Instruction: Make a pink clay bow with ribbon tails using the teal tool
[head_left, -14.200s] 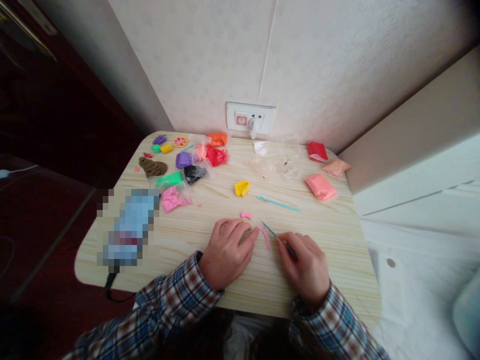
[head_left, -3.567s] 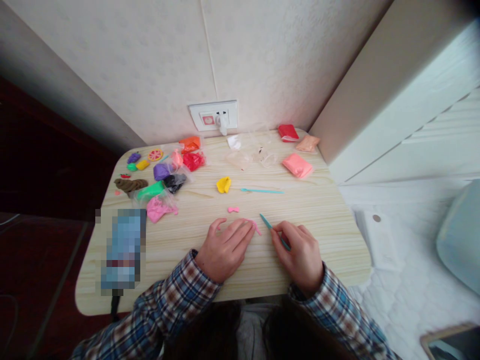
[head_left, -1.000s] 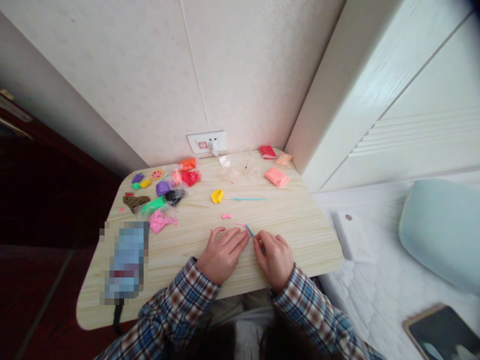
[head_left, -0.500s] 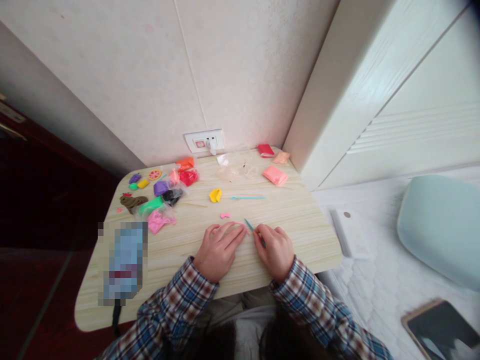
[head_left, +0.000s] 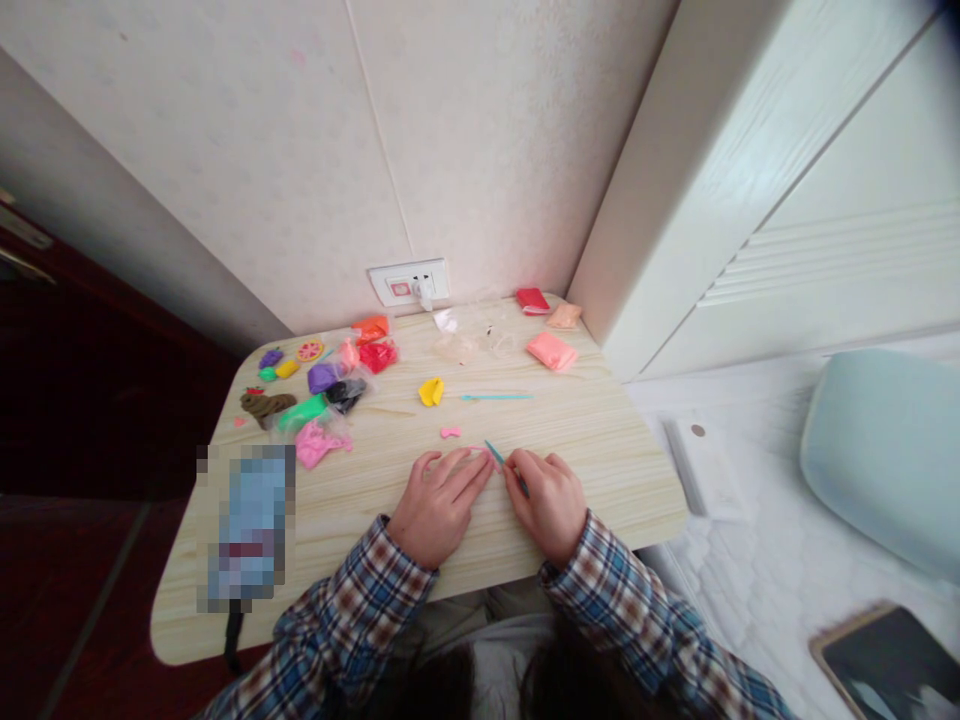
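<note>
My left hand point(head_left: 439, 500) lies flat on the wooden table point(head_left: 600, 450), fingers stretched toward a small pink clay strip point(head_left: 491, 456) that its fingertips touch. My right hand point(head_left: 551, 500) is closed round a thin teal modelling tool point(head_left: 495, 452), whose tip meets the pink strip. A small pink clay bow point(head_left: 450, 432) lies just beyond the hands. Farther back rest a yellow clay lump point(head_left: 431, 391) and a second teal tool point(head_left: 496, 397).
Bags of coloured clay point(head_left: 330, 385) crowd the table's back left, with a pink bag point(head_left: 551, 351), a red bag point(head_left: 532, 299) and empty wrappers at the back right. A blurred phone point(head_left: 247, 525) lies front left. Wall socket point(head_left: 409, 283) behind; white bed and tablet point(head_left: 885, 665) to the right.
Over the last second both hands stay at the pink strip, the tool tip shifting slightly left against it. Earlier the view swung right and pulled back.
</note>
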